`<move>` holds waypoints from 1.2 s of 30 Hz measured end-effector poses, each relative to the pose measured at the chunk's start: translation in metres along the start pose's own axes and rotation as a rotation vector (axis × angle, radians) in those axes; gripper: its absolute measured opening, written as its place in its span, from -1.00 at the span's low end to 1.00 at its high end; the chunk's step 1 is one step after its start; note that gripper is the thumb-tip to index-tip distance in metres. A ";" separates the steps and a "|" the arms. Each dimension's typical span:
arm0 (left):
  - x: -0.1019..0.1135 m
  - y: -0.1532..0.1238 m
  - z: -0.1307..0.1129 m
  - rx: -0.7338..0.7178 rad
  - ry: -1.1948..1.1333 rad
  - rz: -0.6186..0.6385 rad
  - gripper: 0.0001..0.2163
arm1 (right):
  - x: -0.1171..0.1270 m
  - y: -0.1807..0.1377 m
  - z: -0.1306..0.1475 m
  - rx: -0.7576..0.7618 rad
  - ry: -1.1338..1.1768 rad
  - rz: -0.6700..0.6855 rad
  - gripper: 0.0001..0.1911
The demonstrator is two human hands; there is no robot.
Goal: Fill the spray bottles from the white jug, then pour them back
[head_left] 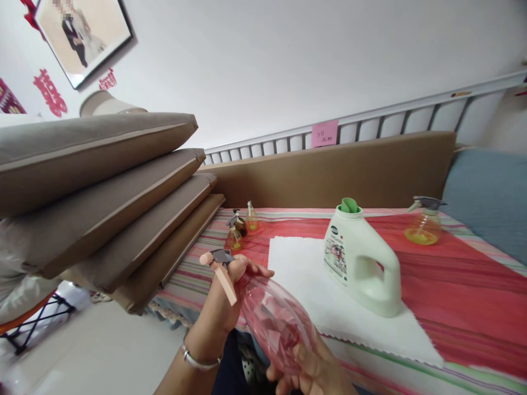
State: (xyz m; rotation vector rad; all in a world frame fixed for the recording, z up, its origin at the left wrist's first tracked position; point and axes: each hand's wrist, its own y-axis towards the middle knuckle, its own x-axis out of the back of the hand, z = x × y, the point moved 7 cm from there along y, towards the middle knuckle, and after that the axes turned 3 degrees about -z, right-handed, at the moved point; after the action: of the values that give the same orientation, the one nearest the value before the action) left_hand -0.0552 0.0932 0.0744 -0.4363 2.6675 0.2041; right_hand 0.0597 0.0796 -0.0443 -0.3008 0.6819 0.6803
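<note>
My left hand (224, 299) grips the neck and trigger head of a pink transparent spray bottle (274, 318), held tilted over the near edge of the bed. My right hand (313, 373) cups the bottle's bottom from below, fingers curled round it. A silver bracelet (197, 359) circles my left wrist. Just beyond the bottle lies a white cloth (300, 274) on the red striped bedcover (453, 285), with a pale green detergent jug (362, 258) with a green cap standing on the cloth.
Two small yellow spray bottles (241, 227) stand at the far left of the bedcover, a rounder yellow one (424, 222) at the far right. Stacked brown cushions (107, 186) jut out on the left. A brown headboard (337, 170) and railing run behind; a blue pillow (489, 197) lies right.
</note>
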 end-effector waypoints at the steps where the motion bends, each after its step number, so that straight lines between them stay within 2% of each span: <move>1: 0.000 0.000 0.000 0.002 -0.003 -0.001 -0.80 | 0.001 0.000 -0.001 0.008 -0.009 -0.008 -0.21; 5: 0.002 0.000 0.000 -0.009 -0.017 -0.020 -0.82 | 0.007 0.000 -0.001 0.073 -0.053 -0.038 -0.25; 7: 0.002 0.000 0.001 -0.006 -0.022 -0.014 -0.82 | 0.009 0.002 -0.006 0.034 -0.001 -0.027 -0.26; 10: -0.002 -0.001 0.003 -0.002 -0.040 0.059 -0.85 | 0.007 0.004 -0.024 -0.257 0.194 0.057 -0.30; 12: -0.007 -0.001 0.005 0.000 -0.040 0.121 -0.86 | 0.001 0.003 -0.033 -0.444 0.290 0.151 -0.18; 14: -0.009 0.000 0.007 -0.005 -0.034 0.126 -0.85 | -0.002 0.002 -0.036 -0.508 0.322 0.215 -0.08; 16: -0.005 0.002 0.008 -0.024 -0.034 0.074 -0.83 | 0.001 0.002 -0.038 -0.476 0.336 0.204 -0.11; 19: 0.001 0.003 0.009 -0.029 -0.033 -0.003 -0.81 | 0.012 0.001 -0.037 -0.320 0.283 0.131 -0.35; 21: 0.002 0.002 0.008 -0.016 -0.027 -0.011 -0.79 | 0.019 0.000 -0.035 -0.222 0.239 0.092 -0.43; 30: 0.002 -0.004 0.007 0.037 0.042 0.047 -0.80 | 0.019 0.010 -0.026 -0.064 0.198 0.103 -0.11; 34: 0.000 -0.003 0.003 0.013 0.038 0.094 -0.82 | 0.018 0.008 -0.017 0.049 0.184 0.035 -0.12; 36: 0.000 -0.004 0.002 0.000 0.045 0.098 -0.83 | 0.013 0.004 -0.018 -0.010 0.240 0.060 -0.22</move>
State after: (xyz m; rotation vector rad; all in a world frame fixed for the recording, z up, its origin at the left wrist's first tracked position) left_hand -0.0528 0.0904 0.0724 -0.3138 2.7354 0.2262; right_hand 0.0559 0.0803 -0.0667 -0.3755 0.9193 0.7116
